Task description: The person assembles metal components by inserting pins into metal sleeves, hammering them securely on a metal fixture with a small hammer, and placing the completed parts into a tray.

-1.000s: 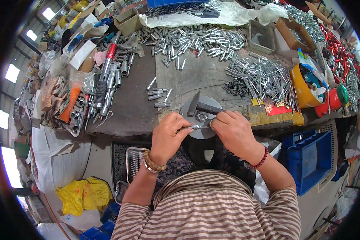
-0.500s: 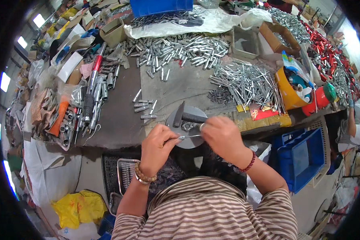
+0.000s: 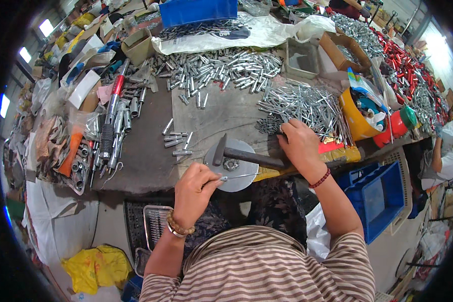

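My left hand [image 3: 195,189] is closed in a pinch on a thin metal rod [image 3: 241,176], which points to the right over a round grey metal disc [image 3: 242,186]. On the disc rests a hammer [image 3: 254,157], its dark head at the left and its handle reaching right. My right hand [image 3: 302,146] is at the edge of a pile of small dark metal pieces [image 3: 268,125], thumb and forefinger slightly apart. Behind that pile lies a heap of thin silvery rods [image 3: 307,104]. Several short metal tubes [image 3: 174,138] lie left of the disc.
A heap of silvery tubes [image 3: 226,68] covers the back of the table under a blue bin [image 3: 199,12]. A yellow container [image 3: 355,118] stands at the right. Tools and gloves [image 3: 50,141] crowd the left edge. Blue crates [image 3: 375,201] sit below at the right.
My right hand has left the rod and moved right and away from me to the small dark pieces. The left hand keeps its pinch on the rod.
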The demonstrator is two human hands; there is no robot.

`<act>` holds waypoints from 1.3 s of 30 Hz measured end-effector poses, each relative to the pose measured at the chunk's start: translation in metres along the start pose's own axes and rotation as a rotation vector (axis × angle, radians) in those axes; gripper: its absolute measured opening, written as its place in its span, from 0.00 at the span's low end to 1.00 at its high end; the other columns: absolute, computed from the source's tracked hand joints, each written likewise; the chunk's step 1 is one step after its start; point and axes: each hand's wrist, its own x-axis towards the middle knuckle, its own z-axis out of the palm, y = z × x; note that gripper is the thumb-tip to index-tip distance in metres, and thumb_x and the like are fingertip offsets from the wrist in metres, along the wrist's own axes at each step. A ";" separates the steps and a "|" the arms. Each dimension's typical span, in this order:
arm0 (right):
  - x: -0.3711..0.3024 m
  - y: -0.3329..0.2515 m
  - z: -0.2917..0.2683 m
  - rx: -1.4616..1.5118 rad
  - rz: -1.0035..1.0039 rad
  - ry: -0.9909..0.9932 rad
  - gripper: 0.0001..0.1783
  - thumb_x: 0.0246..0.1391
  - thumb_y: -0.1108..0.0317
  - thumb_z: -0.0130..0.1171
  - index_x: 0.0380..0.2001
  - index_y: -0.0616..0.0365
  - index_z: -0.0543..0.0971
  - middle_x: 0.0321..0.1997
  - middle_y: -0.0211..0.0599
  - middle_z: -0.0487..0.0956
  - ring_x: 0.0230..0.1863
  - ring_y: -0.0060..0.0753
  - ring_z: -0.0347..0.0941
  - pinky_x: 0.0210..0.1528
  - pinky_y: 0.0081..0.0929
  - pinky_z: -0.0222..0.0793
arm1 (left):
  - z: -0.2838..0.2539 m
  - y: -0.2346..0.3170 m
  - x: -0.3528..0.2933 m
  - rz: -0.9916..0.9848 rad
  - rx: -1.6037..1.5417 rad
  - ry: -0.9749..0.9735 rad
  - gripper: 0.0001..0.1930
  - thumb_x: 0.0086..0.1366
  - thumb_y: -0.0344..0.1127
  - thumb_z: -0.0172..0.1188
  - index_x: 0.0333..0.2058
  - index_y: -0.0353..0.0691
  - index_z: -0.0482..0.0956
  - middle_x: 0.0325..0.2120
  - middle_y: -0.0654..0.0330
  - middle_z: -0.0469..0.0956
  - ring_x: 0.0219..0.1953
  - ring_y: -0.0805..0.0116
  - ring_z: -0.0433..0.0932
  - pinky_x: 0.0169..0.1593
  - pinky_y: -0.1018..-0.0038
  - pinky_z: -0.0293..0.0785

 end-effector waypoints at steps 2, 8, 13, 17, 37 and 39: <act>0.000 0.002 0.001 -0.007 -0.034 0.004 0.09 0.48 0.71 0.69 0.32 0.55 0.78 0.34 0.39 0.75 0.40 0.47 0.78 0.41 0.43 0.75 | 0.000 0.000 0.000 0.000 -0.002 0.001 0.07 0.56 0.26 0.72 0.35 0.36 0.87 0.32 0.61 0.78 0.34 0.67 0.78 0.39 0.73 0.73; -0.003 0.002 -0.004 0.088 0.077 -0.002 0.08 0.52 0.70 0.67 0.33 0.59 0.78 0.33 0.43 0.76 0.36 0.51 0.77 0.38 0.45 0.74 | 0.000 0.000 0.000 0.048 0.012 0.014 0.06 0.57 0.29 0.72 0.34 0.38 0.85 0.33 0.60 0.78 0.35 0.60 0.80 0.39 0.68 0.75; -0.004 -0.027 -0.025 0.389 0.143 -0.067 0.09 0.53 0.71 0.68 0.33 0.60 0.77 0.33 0.44 0.76 0.35 0.53 0.76 0.37 0.46 0.72 | -0.001 -0.002 -0.001 0.078 0.029 0.011 0.07 0.58 0.27 0.71 0.36 0.37 0.86 0.33 0.58 0.77 0.35 0.63 0.79 0.39 0.70 0.74; -0.012 -0.076 -0.026 0.504 -0.152 -0.111 0.10 0.51 0.73 0.69 0.33 0.60 0.76 0.32 0.44 0.75 0.35 0.54 0.75 0.37 0.45 0.72 | -0.001 -0.001 0.000 0.080 0.049 0.006 0.07 0.58 0.28 0.71 0.36 0.38 0.86 0.33 0.58 0.77 0.35 0.61 0.79 0.39 0.69 0.75; -0.015 -0.112 -0.007 0.327 -0.415 -0.218 0.09 0.50 0.75 0.63 0.35 0.58 0.75 0.37 0.41 0.72 0.41 0.47 0.74 0.45 0.42 0.73 | -0.001 -0.005 0.000 0.129 0.070 0.027 0.06 0.58 0.28 0.67 0.35 0.39 0.83 0.33 0.58 0.78 0.35 0.57 0.80 0.39 0.66 0.75; -0.015 -0.114 -0.007 0.277 -0.448 -0.214 0.09 0.48 0.75 0.62 0.35 0.58 0.76 0.37 0.40 0.72 0.42 0.45 0.74 0.46 0.41 0.73 | 0.000 -0.007 0.000 0.129 0.087 0.028 0.06 0.58 0.28 0.68 0.35 0.39 0.83 0.33 0.58 0.78 0.35 0.57 0.80 0.39 0.66 0.76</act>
